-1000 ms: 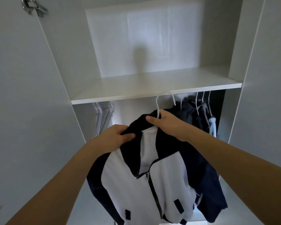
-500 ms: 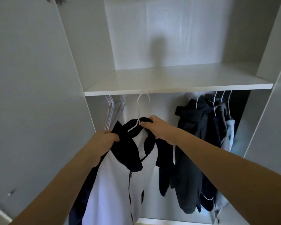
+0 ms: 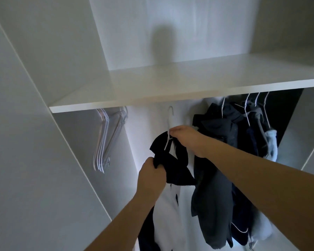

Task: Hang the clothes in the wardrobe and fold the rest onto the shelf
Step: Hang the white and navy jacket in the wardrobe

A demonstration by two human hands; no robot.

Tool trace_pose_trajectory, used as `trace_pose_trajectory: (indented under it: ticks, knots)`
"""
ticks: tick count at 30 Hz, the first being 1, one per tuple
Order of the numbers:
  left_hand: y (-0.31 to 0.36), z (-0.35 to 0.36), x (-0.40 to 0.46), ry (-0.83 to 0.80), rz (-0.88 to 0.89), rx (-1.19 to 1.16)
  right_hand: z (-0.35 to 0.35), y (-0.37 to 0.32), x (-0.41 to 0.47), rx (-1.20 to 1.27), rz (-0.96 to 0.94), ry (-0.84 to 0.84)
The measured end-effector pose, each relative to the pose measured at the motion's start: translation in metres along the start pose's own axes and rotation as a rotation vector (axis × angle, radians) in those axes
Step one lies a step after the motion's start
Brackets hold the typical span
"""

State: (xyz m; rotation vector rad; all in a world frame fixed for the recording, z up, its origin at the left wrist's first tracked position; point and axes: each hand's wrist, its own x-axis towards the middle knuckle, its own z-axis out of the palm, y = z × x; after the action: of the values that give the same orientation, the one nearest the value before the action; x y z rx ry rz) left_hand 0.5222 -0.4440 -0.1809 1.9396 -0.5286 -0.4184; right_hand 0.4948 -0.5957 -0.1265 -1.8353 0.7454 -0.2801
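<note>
1. While the jacket (image 3: 172,165) hangs under the shelf (image 3: 170,89), its white hanger (image 3: 169,127) is pinched at the neck by the fingers of the right hand (image 3: 187,136).
2. The hook of the hanger is seen just under the front edge of the shelf; whether it is caught on a rail cannot be told, since the rail is hidden by the shelf.
3. The dark collar of the jacket is gripped by the left hand (image 3: 150,178), whose fingers are curled round a bunch of the cloth.
4. The white front of the jacket is seen below the left hand, with dark sleeves beside it, running down out of view.
5. To the right, dark clothes (image 3: 217,160) are hung on white hangers, just beside the jacket, and a pale blue garment (image 3: 271,142) is seen at the far right of that row.
6. To the left, a bundle of bare hangers (image 3: 105,140) is hung near the side wall of the wardrobe (image 3: 43,51), well apart from the jacket.
7. A dark shadow is cast on the back wall above the shelf.
</note>
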Motion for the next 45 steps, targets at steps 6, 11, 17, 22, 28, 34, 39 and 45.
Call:
trace_pose_trajectory:
  ticks: [6, 11, 17, 22, 28, 34, 39, 45]
  knots:
    - [0.000, 0.058, 0.061, 0.011, 0.076, -0.121, -0.009, 0.010, 0.061, -0.044, 0.000, 0.056]
    - [0.020, 0.097, 0.098, -0.025, 0.135, -0.236, -0.039, 0.015, 0.102, -0.033, -0.015, 0.146]
    - [0.053, 0.143, 0.143, -0.055, 0.173, -0.329, -0.082, 0.011, 0.134, -0.047, -0.031, 0.282]
    - [0.071, 0.178, 0.169, -0.090, 0.193, -0.331, -0.113, 0.024, 0.145, 0.002, -0.044, 0.334]
    - [0.081, 0.219, 0.190, -0.075, 0.132, -0.348, -0.135, 0.055, 0.147, -0.114, -0.061, 0.429]
    - [0.059, 0.242, 0.204, -0.103, 0.118, -0.277, -0.145, 0.097, 0.152, -0.086, 0.011, 0.404]
    - [0.061, 0.259, 0.213, -0.129, 0.137, -0.259, -0.151, 0.114, 0.155, -0.107, 0.057, 0.378]
    - [0.060, 0.271, 0.210, -0.219, 0.148, -0.214, -0.154, 0.123, 0.153, -0.129, -0.012, 0.417]
